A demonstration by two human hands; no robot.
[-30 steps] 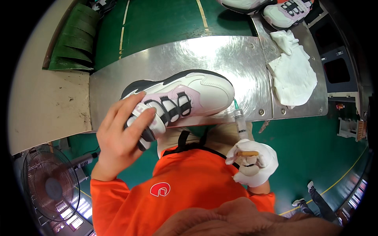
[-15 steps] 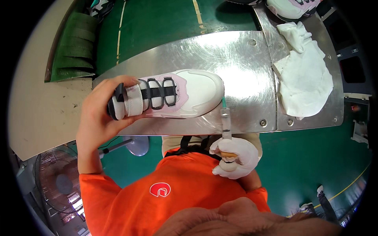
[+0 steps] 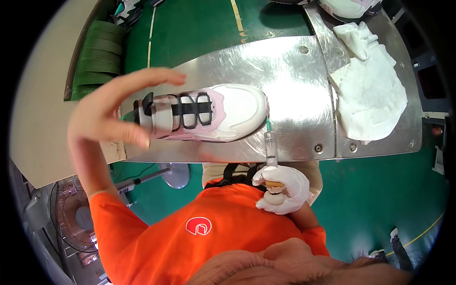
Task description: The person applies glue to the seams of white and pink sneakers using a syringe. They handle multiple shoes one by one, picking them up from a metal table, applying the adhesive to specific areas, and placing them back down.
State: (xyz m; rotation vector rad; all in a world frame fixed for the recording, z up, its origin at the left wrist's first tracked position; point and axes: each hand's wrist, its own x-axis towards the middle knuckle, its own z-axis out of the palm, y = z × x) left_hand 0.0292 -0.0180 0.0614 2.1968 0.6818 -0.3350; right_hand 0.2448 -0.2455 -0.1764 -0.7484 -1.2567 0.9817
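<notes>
A white and pink sneaker (image 3: pixel 240 107) with black laces and straps lies on the metal plate, its toe to the right. My left hand (image 3: pixel 102 109), bare and slightly blurred, is around the heel end with thumb and fingers spread apart, holding nothing. My right hand (image 3: pixel 287 192), in a white glove with some bare fingertips, is closed on a clear syringe (image 3: pixel 270 147). The green tip (image 3: pixel 268 124) of the syringe points at the edge of the sneaker's toe; I cannot tell whether it touches.
A crumpled white cloth (image 3: pixel 370 95) lies on the metal plate (image 3: pixel 313 104) at the right. Beyond is a green conveyor belt (image 3: pixel 194 23) with more shoes (image 3: pixel 349 8) at the far right. Green flaps (image 3: pixel 100 57) hang at the left; a fan (image 3: pixel 71 213) stands below.
My left hand has let go of the sneaker's heel and opened, moving slightly left. My right hand still holds the syringe near the toe.
</notes>
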